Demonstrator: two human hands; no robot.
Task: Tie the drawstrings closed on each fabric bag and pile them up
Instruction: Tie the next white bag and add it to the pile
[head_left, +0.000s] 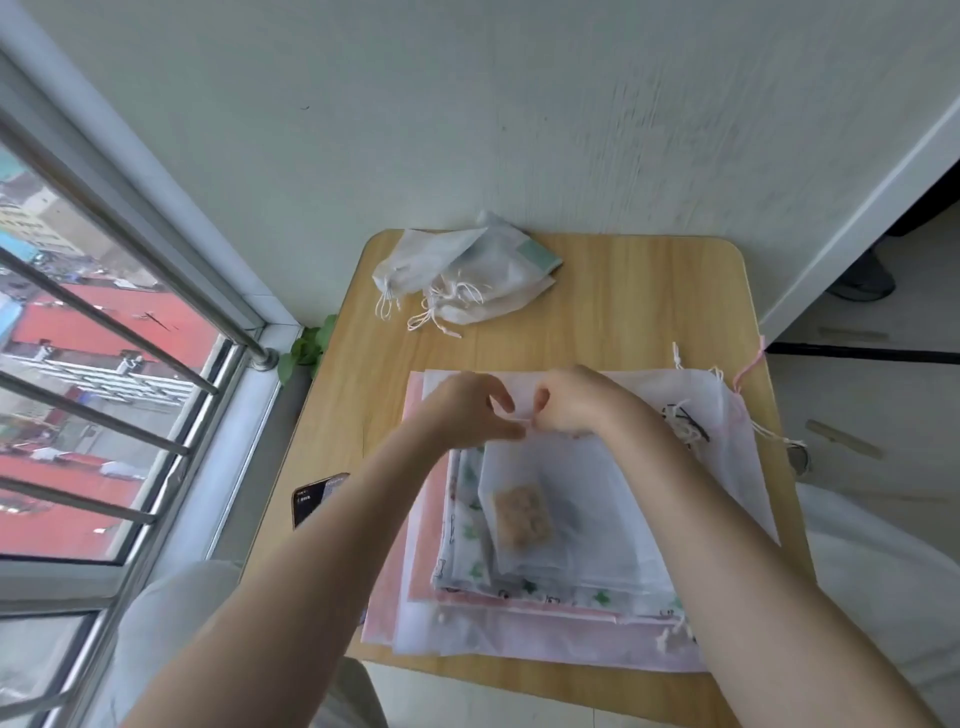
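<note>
Worktop of pale rounded wood carried a flat stack of thin fabric bags at its near edge. Topmost, the limp, feather-light translucent white bag looked best held by its cords; left hand and right hand each pinched its white drawstring at the mouth.

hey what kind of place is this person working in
Probably a home corner high up in a city building: a small wooden table pushed against a plain wall, beside a barred window overlooking red rooftops.
</note>
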